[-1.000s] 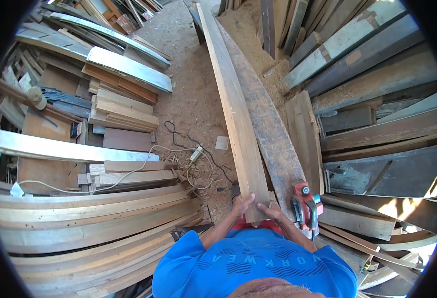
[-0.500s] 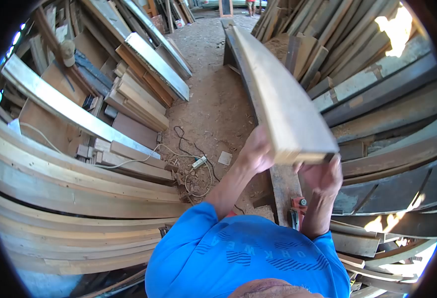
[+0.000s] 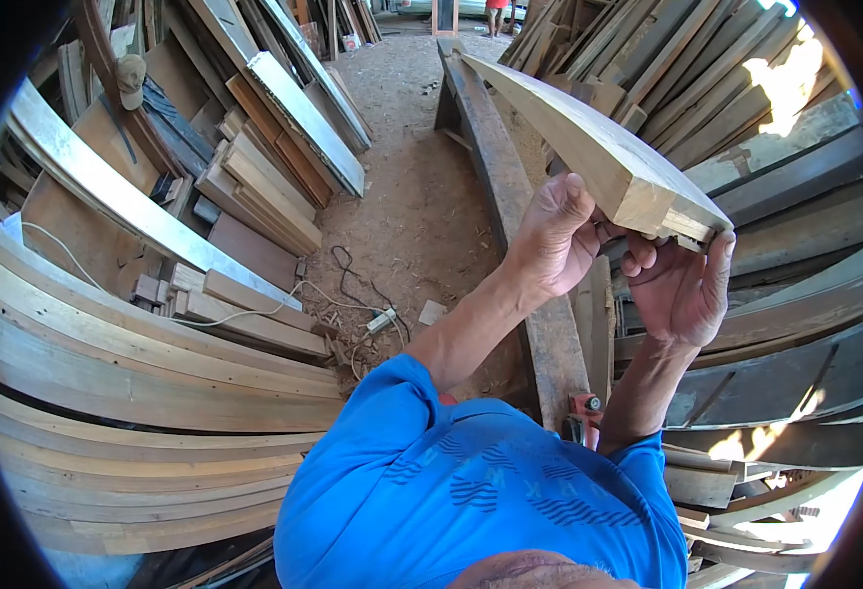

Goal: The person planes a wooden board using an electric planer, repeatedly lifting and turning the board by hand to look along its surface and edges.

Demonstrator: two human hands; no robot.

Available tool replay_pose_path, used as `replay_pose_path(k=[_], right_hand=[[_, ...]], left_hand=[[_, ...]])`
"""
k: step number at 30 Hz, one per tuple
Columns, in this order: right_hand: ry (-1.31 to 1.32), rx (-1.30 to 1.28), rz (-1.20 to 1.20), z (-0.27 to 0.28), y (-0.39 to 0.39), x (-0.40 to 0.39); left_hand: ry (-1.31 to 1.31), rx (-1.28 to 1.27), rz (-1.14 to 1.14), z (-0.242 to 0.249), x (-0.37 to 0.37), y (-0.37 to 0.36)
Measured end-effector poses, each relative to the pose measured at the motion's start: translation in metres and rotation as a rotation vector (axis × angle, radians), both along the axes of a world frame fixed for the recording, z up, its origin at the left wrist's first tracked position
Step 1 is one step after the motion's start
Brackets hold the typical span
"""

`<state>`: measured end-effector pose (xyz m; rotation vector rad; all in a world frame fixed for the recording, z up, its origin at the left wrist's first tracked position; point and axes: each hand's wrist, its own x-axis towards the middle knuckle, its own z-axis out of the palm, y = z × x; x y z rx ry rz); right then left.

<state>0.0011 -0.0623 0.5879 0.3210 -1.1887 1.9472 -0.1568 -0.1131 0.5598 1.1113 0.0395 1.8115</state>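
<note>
A long, thick wooden plank [image 3: 608, 147] is raised at a slant, its near end close to me and its far end reaching toward the back. My left hand [image 3: 557, 236] grips the left side of the near end, thumb up along the edge. Under the right corner of that end, my right hand [image 3: 681, 285] supports the plank with fingers curled beneath it. Below lies a long dark wooden bench beam [image 3: 510, 187]. A red and black tool [image 3: 585, 404] sits at the beam's near end, partly hidden by my right forearm and shirt.
Stacked long boards [image 3: 156, 363] fill the left side. More timber [image 3: 784, 304] leans and lies along the right. A white power strip [image 3: 381, 320] with cables rests on the dusty floor [image 3: 392, 206]. A person in red [image 3: 495, 15] stands far back.
The plank's near end has risen and moved right, turning to show its end and side. Both hands have moved up and right with it, uncovering more of the bench beam.
</note>
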Motion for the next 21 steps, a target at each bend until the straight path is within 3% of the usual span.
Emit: replay_pose_path(k=[3, 6, 10, 12, 14, 16, 18, 21], right_hand=[[0.032, -0.083, -0.012, 0.004, -0.006, -0.002], [-0.011, 0.027, 0.012, -0.003, 0.003, 0.004], [-0.171, 0.157, -0.032, -0.051, 0.02, 0.036], [-0.471, 0.325, 0.028, -0.085, 0.027, 0.06], [-0.802, 0.27, 0.076, -0.12, 0.012, 0.085], [-0.849, 0.342, 0.168, -0.193, 0.005, 0.103], [-1.245, 0.521, 0.218, -0.245, 0.024, 0.143], [-1.801, 0.308, -0.271, -0.279, 0.034, 0.185]], left_hand=[[0.011, 0.004, -0.006, -0.003, -0.002, 0.003], [0.096, -0.001, -0.021, -0.006, -0.009, 0.001], [-0.139, -0.273, -0.173, -0.028, -0.007, -0.019], [-0.176, -0.464, -0.121, -0.048, 0.004, -0.035], [-0.209, -0.725, -0.201, -0.108, 0.007, -0.05], [-0.178, -0.909, -0.2, -0.172, 0.017, -0.07], [-0.099, -1.052, -0.037, -0.258, 0.028, -0.083], [0.13, -1.225, 0.2, -0.362, 0.032, -0.111]])
